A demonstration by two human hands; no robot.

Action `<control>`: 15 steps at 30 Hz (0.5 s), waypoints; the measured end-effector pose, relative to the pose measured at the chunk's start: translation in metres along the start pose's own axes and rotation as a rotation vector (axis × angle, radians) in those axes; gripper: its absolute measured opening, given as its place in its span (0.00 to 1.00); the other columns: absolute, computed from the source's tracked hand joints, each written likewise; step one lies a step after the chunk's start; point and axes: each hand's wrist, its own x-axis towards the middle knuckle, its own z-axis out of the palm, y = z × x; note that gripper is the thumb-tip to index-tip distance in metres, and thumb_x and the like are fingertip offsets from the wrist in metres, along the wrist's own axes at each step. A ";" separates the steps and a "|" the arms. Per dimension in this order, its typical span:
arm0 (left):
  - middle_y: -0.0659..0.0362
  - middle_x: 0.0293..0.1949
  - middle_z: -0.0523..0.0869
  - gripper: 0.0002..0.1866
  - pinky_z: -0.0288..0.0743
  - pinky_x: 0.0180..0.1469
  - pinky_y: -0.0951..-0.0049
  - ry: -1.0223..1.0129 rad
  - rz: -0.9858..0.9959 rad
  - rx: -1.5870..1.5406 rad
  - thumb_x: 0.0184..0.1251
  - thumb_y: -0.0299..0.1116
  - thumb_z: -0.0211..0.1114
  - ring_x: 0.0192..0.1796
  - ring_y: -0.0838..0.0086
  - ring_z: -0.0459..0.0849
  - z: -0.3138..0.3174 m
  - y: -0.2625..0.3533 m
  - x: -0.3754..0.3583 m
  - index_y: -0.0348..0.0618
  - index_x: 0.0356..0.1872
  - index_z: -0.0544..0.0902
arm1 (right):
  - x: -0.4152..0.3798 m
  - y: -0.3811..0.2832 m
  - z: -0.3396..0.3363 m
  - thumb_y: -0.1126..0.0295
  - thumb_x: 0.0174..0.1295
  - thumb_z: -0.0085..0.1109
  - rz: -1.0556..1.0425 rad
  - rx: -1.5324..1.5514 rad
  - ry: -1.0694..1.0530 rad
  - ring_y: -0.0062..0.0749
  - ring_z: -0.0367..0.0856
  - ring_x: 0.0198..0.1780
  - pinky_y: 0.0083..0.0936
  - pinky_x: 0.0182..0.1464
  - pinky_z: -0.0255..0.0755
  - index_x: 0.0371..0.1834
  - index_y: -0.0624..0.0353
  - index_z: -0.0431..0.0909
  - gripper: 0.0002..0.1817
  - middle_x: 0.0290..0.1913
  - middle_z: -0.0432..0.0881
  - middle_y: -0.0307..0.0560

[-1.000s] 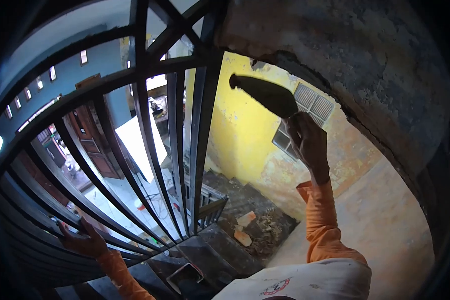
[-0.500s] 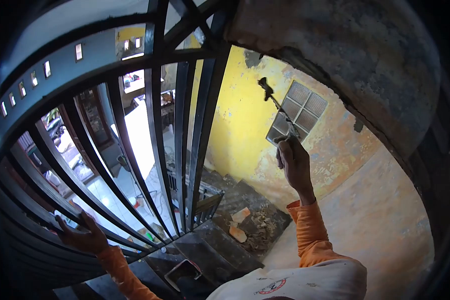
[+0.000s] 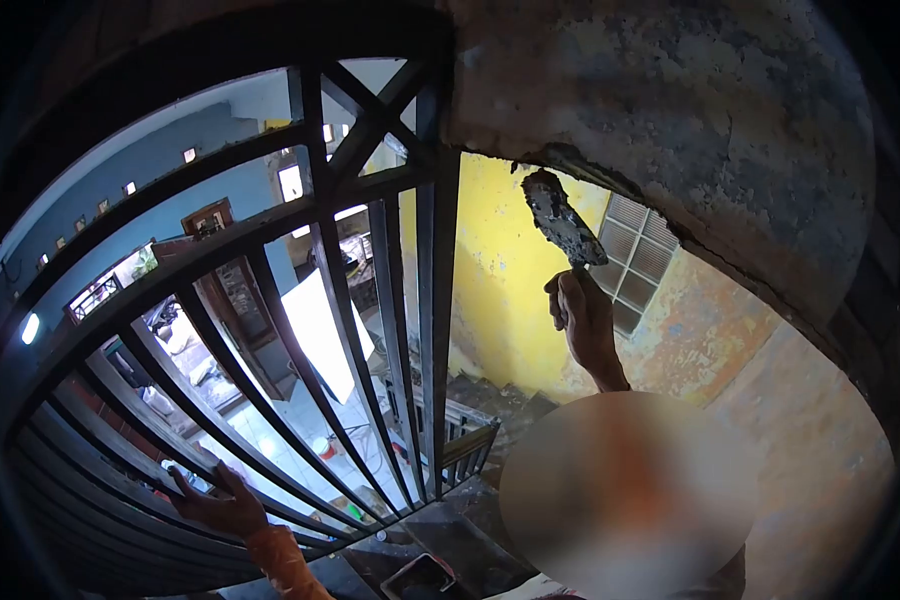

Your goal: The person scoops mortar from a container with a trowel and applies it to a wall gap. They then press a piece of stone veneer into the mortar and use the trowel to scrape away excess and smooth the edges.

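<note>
My right hand (image 3: 582, 318) is raised and grips the handle of a trowel (image 3: 562, 221). Its mortar-smeared blade points up and touches the lower edge of a rough grey plastered beam (image 3: 690, 110) overhead. My left hand (image 3: 222, 502) rests low on a curved bar of a black metal railing (image 3: 432, 300); its fingers lie spread along the bar. Both arms wear orange sleeves.
Behind the trowel stands a yellow wall (image 3: 495, 290) with a grey vent grille (image 3: 638, 262). Stairs (image 3: 475, 440) drop below the railing. A white board (image 3: 322, 330) and a tiled floor lie far below. A small tray (image 3: 422, 578) sits at the bottom edge.
The trowel has turned from edge-on to blade facing me and risen against the beam's lower edge. My view has shifted right and up; my left hand stays on the railing.
</note>
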 end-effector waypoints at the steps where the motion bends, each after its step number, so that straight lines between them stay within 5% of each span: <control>1: 0.39 0.63 0.72 0.39 0.76 0.62 0.42 -0.013 -0.005 0.020 0.77 0.63 0.57 0.69 0.47 0.73 0.000 -0.001 -0.001 0.47 0.79 0.69 | 0.003 0.002 0.001 0.52 0.84 0.48 -0.002 0.006 0.004 0.15 0.69 0.25 0.19 0.30 0.65 0.38 0.61 0.78 0.23 0.25 0.73 0.34; 15: 0.40 0.66 0.70 0.43 0.72 0.68 0.39 -0.030 -0.047 0.074 0.76 0.69 0.53 0.72 0.47 0.71 0.007 -0.014 -0.013 0.46 0.79 0.69 | 0.034 0.000 0.000 0.51 0.84 0.47 0.005 0.036 0.044 0.14 0.66 0.23 0.18 0.26 0.61 0.32 0.58 0.75 0.25 0.22 0.70 0.32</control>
